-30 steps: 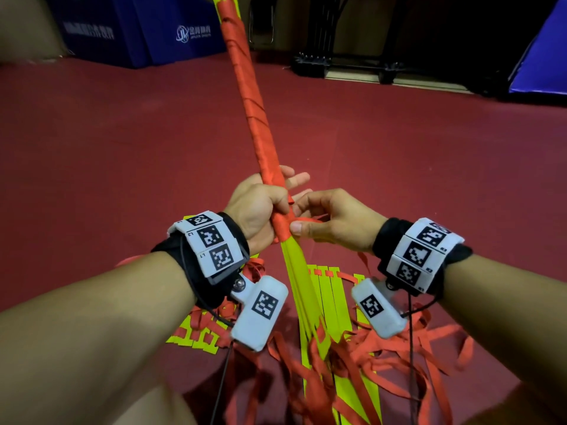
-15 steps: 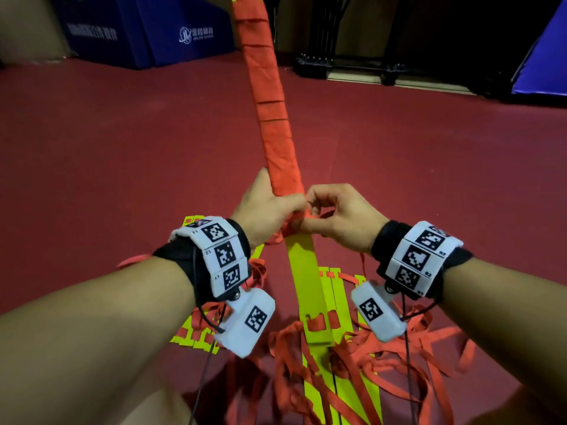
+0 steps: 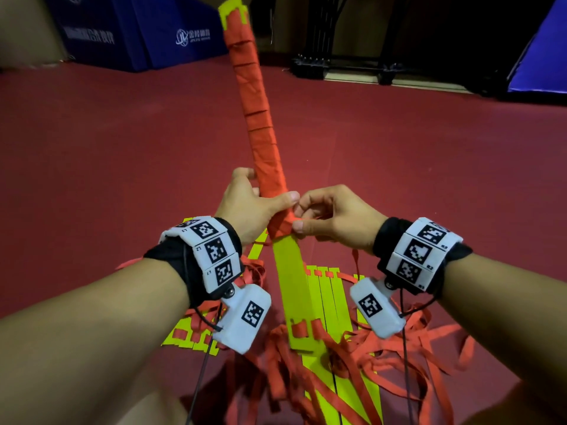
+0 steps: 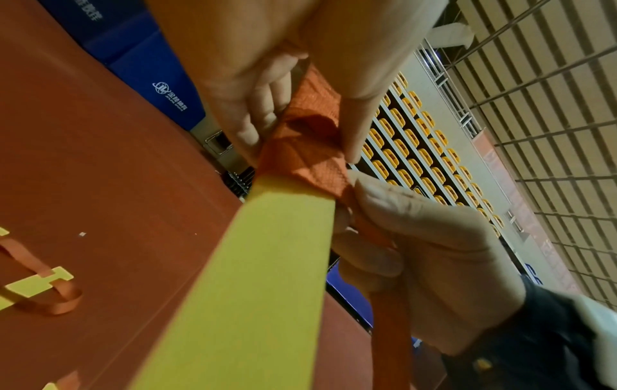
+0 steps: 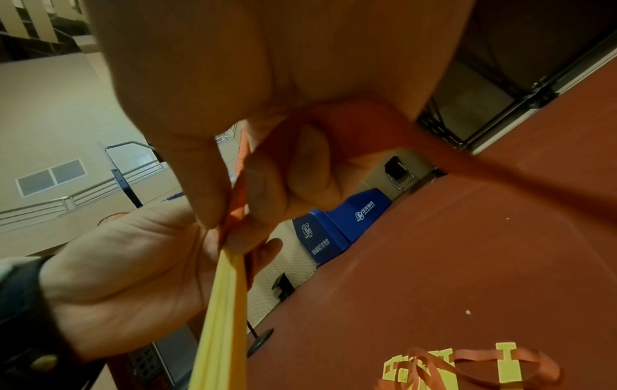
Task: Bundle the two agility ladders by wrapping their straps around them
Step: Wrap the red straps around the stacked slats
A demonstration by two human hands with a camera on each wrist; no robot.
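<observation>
The person holds a stack of yellow-green ladder rungs (image 3: 290,271) upright and tilted away, above the red floor (image 3: 122,148). Its upper length is bound in turns of the orange strap (image 3: 260,130), with a bare yellow tip showing at the top end. The left hand (image 3: 248,207) has its grip clenched around the bundle at the lowest turns of the wrap, thumb laid across the front of the strap. The right hand (image 3: 334,217), just beside it and touching the bundle's right edge, pinches the strap between thumb and forefinger at the bottom edge of the wrap; in the left wrist view the strap runs on from that pinch through the curled fingers (image 4: 374,264) and out below the hand. Below both hands the rungs are unwrapped, plain yellow-green, down to a slotted end where short strap pieces thread through. On the floor beneath the wrists lies the second ladder (image 3: 334,289), its flat rungs side by side, amid a loose tangle of orange straps (image 3: 383,357). At the far edge of the floor stand blue padded blocks (image 3: 171,35) with white lettering and a dark metal frame (image 3: 337,65).
</observation>
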